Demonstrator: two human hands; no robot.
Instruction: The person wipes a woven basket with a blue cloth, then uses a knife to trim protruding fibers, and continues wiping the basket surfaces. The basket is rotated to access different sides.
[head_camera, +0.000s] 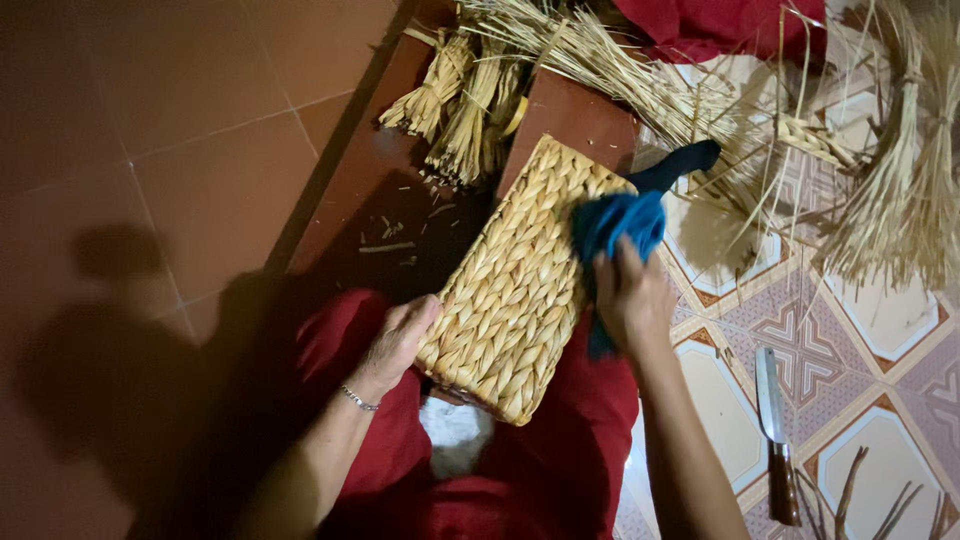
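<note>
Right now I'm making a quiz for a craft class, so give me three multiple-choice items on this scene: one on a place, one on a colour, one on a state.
1. Where does the knife lie?
A. On the patterned floor tiles by the right arm
B. On the woven panel
C. In the left hand

2. What colour is the cloth in the right hand?
A. Yellow
B. Blue
C. White

3. How does the left hand meet the woven panel?
A. Apart from it
B. Flat on top
C. Gripping its edge

Answers:
1 A, the knife rests on the tiles, untouched.
2 B, the bunched cloth is blue.
3 C, the fingers wrap around the panel's left edge.
</note>
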